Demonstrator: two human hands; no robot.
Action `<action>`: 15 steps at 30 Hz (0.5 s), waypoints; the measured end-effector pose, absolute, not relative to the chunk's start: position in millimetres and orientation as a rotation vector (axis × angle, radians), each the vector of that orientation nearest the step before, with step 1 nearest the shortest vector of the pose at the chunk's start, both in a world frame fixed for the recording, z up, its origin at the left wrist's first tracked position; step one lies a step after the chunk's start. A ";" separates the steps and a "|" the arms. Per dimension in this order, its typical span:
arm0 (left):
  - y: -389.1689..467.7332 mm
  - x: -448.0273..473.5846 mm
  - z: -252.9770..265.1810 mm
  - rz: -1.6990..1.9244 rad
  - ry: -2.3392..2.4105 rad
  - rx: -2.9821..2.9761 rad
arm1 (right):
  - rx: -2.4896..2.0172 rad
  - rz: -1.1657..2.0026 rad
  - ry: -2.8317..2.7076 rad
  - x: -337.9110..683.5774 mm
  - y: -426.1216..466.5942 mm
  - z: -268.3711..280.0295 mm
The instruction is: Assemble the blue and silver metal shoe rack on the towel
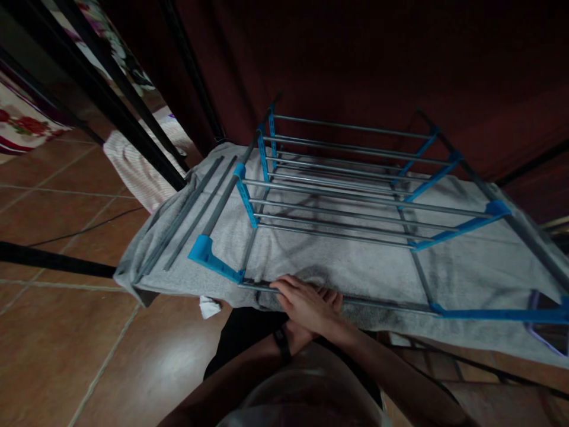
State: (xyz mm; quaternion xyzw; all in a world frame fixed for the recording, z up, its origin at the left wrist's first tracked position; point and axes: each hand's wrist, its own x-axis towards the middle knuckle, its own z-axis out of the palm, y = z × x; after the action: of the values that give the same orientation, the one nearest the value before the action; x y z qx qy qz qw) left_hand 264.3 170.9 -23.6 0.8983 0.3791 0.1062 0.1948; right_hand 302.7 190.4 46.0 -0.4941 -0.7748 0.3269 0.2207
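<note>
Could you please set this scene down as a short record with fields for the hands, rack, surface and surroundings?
Right hand: crossed over the left, fingers on the front rod (right hand)
Left hand: partly hidden beneath; its grip cannot be told
Left wrist: dark band
Rack: grey rods, blue connectors
Surface: grey cloth under the rack
Left of rack: loose grey rods
Floor: brownish tiles, crumpled white item

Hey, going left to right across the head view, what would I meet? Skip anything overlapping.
Floral cloth, striped cloth, white scrap, crossed hands, purple-edged dark object.
</note>
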 end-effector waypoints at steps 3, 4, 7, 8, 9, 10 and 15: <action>164.0 252.4 -20.5 0.278 1.017 2.543 | -1.173 0.961 -2.455 262.0 212.1 33.9; 163.0 249.6 -19.5 0.269 1.000 2.557 | -1.131 0.972 -2.543 252.2 218.2 29.3; 164.6 248.7 -20.0 0.297 0.968 2.591 | -1.120 0.958 -2.712 232.5 231.0 19.0; 166.2 250.6 -21.4 0.337 0.961 2.598 | -1.130 0.945 -2.742 228.8 233.2 17.0; 167.8 253.0 -22.9 0.383 0.954 2.601 | -1.135 0.931 -2.766 226.3 234.5 15.6; 169.1 255.1 -24.2 0.429 0.946 2.603 | -1.130 0.917 -2.786 225.0 234.9 14.7; 159.2 231.1 -14.3 0.497 1.070 2.524 | -1.081 0.856 -2.851 227.6 232.4 15.4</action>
State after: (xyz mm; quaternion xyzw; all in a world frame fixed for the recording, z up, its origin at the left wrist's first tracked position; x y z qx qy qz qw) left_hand 231.1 159.2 -14.3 0.8917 0.3780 0.1754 0.1768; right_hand 227.6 232.4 15.4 -0.3414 -0.9001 0.2703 -0.0128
